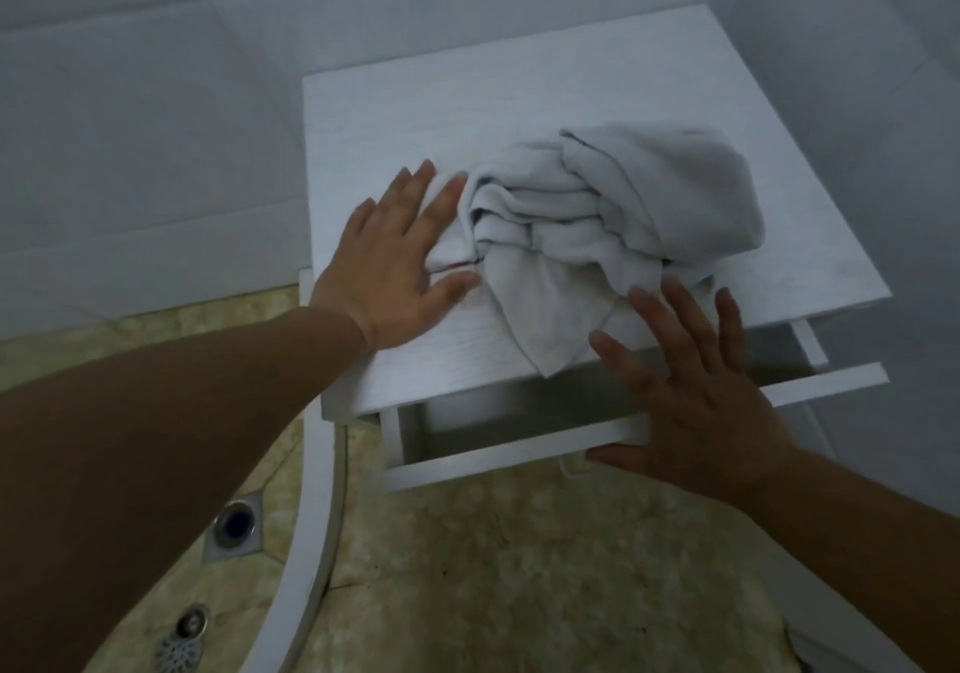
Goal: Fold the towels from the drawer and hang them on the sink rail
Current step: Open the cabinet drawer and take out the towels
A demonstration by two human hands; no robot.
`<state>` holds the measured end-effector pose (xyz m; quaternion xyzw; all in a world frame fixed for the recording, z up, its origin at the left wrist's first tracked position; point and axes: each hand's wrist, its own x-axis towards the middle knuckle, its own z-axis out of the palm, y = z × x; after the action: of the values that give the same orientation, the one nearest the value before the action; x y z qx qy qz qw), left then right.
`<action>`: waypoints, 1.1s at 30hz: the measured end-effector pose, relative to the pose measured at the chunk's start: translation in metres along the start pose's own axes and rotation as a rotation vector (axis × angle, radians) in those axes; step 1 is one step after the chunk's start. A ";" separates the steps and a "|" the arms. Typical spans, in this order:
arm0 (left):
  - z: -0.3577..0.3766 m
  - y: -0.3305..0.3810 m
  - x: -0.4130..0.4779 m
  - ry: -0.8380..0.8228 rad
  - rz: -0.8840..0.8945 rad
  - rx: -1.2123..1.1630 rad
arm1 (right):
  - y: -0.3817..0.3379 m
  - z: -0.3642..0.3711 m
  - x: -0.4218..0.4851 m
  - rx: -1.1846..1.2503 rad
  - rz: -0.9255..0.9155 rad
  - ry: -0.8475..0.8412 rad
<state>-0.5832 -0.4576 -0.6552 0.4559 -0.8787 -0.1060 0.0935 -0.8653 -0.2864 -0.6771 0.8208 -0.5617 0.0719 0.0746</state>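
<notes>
A crumpled white towel [597,220] lies in a heap on top of a small white cabinet [395,116]. My left hand [395,267] is spread flat with straight fingers, resting on the towel's left edge and the cabinet top. My right hand [685,386] hovers open with fingers spread just in front of the towel's near corner, above the drawer [519,443]. The drawer is pulled out below the cabinet top and what shows of its inside is bare. The sink rail is not in view.
White tiled walls [130,100] stand behind and to the right of the cabinet. A beige stone floor [519,568] lies below, with two round metal drains [236,524] at the lower left beside a curved white rim [306,542].
</notes>
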 end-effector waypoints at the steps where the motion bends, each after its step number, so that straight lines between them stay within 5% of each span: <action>1: 0.000 0.000 0.001 -0.024 -0.015 0.023 | 0.001 -0.001 0.005 -0.001 0.010 0.017; 17: 0.002 0.002 0.007 -0.148 -0.082 0.150 | 0.028 -0.038 0.062 0.017 0.165 0.160; 25: 0.001 0.002 0.007 -0.153 -0.090 0.115 | 0.051 -0.049 0.108 0.373 0.482 -0.295; 33: 0.001 0.002 0.005 -0.158 -0.088 0.120 | 0.048 -0.048 0.085 0.221 0.288 -0.486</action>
<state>-0.5879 -0.4608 -0.6553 0.4891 -0.8672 -0.0930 -0.0084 -0.8813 -0.3713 -0.6113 0.7289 -0.6626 -0.0562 -0.1628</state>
